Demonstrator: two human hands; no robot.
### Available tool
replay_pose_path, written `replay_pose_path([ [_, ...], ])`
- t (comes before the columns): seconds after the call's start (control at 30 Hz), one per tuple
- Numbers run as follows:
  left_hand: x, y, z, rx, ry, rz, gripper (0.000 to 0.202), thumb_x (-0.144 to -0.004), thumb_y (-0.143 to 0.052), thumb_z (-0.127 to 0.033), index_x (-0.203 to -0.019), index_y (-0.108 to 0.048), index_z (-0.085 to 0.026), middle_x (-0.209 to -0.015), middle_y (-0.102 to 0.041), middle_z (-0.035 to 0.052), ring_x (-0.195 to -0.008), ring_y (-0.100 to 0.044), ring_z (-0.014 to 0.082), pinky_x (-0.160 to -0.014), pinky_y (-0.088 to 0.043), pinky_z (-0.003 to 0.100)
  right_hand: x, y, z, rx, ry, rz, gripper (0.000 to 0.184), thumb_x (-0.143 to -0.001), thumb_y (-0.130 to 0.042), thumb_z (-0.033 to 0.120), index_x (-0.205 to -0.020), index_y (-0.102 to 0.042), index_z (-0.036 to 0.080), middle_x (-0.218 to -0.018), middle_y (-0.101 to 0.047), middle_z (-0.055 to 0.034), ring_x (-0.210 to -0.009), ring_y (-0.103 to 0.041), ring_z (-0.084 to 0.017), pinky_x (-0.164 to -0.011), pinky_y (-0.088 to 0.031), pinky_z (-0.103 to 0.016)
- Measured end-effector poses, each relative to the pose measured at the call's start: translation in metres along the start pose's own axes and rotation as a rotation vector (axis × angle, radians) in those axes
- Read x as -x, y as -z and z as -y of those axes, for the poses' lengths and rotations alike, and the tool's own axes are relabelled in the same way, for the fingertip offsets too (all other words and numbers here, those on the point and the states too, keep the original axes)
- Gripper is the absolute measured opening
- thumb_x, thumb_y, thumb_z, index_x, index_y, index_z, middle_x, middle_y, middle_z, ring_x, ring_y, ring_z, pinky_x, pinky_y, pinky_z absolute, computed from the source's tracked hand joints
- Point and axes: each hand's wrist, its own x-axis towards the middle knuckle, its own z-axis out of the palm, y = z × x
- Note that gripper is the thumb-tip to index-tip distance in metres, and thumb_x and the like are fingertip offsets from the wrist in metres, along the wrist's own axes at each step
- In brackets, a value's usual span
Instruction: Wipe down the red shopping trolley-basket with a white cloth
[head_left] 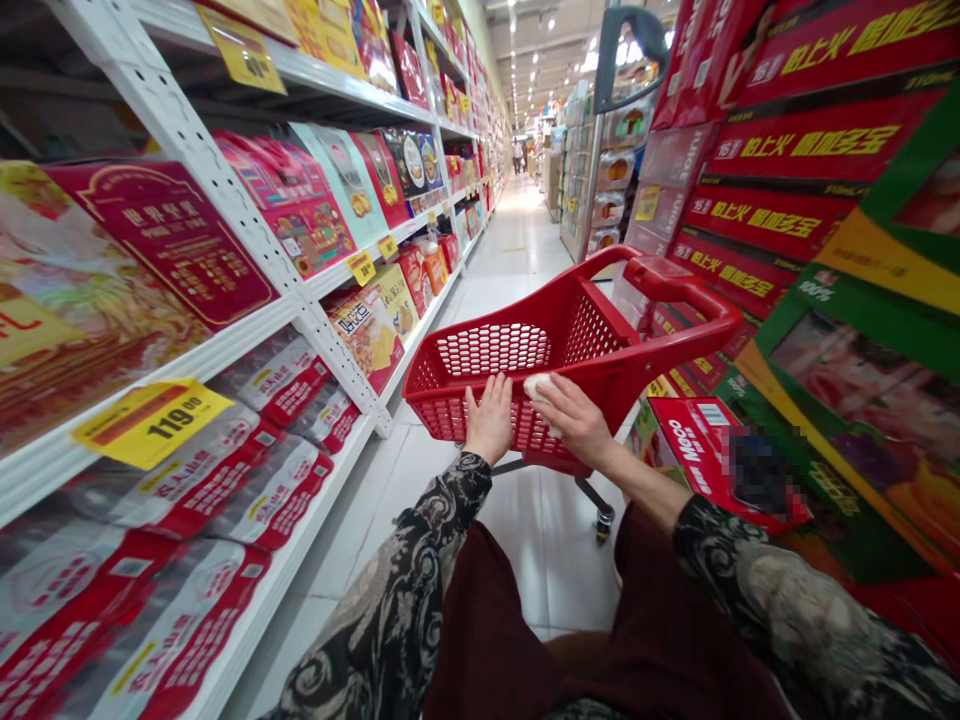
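A red plastic shopping cart [525, 345] stands across the aisle in front of my knees, its handle toward the right. My left hand [489, 418] lies against the near side of the basket, fingers stretched out and nothing in it. Against the same side, further right, my right hand [576, 415] presses a white cloth or tissue [537, 386] to the upper part of the wall. Part of the cloth is hidden under the fingers. The basket looks empty where its inside shows.
White shelves [266, 275] with boxed goods and bottle packs run along the left. Stacked red drink cartons [802, 215] and green boxes rise on the right. A red box [694, 450] lies low beside the cart. The tiled aisle [517, 215] stretches ahead, with people far off.
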Motion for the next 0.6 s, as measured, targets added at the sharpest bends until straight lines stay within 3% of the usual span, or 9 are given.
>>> replay_pose_path([
  [0.07, -0.001, -0.001, -0.006, 0.024, 0.038, 0.011, 0.062, -0.08, -0.03, -0.01, -0.142, -0.026, -0.012, -0.151, -0.024, 0.0095, -0.14, -0.02, 0.0214, -0.11, -0.017, 0.059, -0.018, 0.0, -0.002, 0.02, -0.007, -0.018, 0.026, -0.092, -0.046, 0.018, -0.111, -0.063, 0.022, -0.131, -0.055, -0.0065, -0.135, -0.031, -0.023, -0.109, -0.032, -0.051],
  [0.13, -0.001, -0.001, -0.008, 0.039, 0.066, 0.015, 0.063, -0.079, -0.033, -0.01, -0.142, -0.026, -0.012, -0.151, -0.024, 0.0092, -0.14, -0.02, 0.0216, -0.11, -0.017, 0.059, -0.014, -0.009, -0.003, 0.022, 0.021, 0.074, 0.026, -0.092, -0.045, 0.016, -0.109, -0.064, 0.022, -0.13, -0.056, -0.0065, -0.134, -0.033, -0.023, -0.108, -0.034, -0.05],
  [0.23, 0.0, 0.001, -0.007, 0.04, 0.052, 0.022, 0.067, -0.075, -0.036, -0.008, -0.142, -0.027, -0.014, -0.151, -0.024, 0.0085, -0.139, -0.021, 0.0208, -0.11, -0.017, 0.058, 0.02, -0.029, -0.002, 0.021, 0.064, 0.28, 0.026, -0.089, -0.048, 0.013, -0.109, -0.064, 0.019, -0.127, -0.058, -0.0102, -0.129, -0.041, -0.024, -0.102, -0.04, -0.05],
  [0.33, 0.001, 0.002, -0.004, 0.039, 0.046, 0.023, 0.069, -0.073, -0.037, -0.007, -0.141, -0.027, -0.013, -0.151, -0.024, 0.0078, -0.139, -0.022, 0.0205, -0.11, -0.017, 0.058, 0.049, -0.033, 0.002, 0.042, 0.063, 0.347, 0.025, -0.087, -0.051, 0.01, -0.107, -0.064, 0.017, -0.124, -0.06, -0.0119, -0.127, -0.044, -0.025, -0.098, -0.044, -0.05],
  [0.43, 0.001, 0.003, -0.004, 0.041, 0.059, 0.028, 0.07, -0.073, -0.036, -0.006, -0.141, -0.027, -0.013, -0.151, -0.024, 0.0078, -0.139, -0.021, 0.0205, -0.11, -0.017, 0.059, 0.038, -0.012, 0.006, 0.025, 0.083, 0.241, 0.024, -0.09, -0.047, 0.014, -0.105, -0.065, 0.018, -0.123, -0.061, -0.0095, -0.128, -0.042, -0.023, -0.1, -0.044, -0.047],
  [0.6, 0.0, 0.003, -0.009, 0.066, 0.109, 0.024, 0.067, -0.074, -0.034, -0.007, -0.14, -0.029, -0.014, -0.15, -0.027, 0.0085, -0.139, -0.022, 0.0202, -0.11, -0.019, 0.059, -0.032, 0.033, 0.008, 0.037, 0.034, -0.008, 0.025, -0.092, -0.045, 0.019, -0.108, -0.065, 0.021, -0.127, -0.058, -0.0066, -0.134, -0.033, -0.022, -0.108, -0.034, -0.05],
])
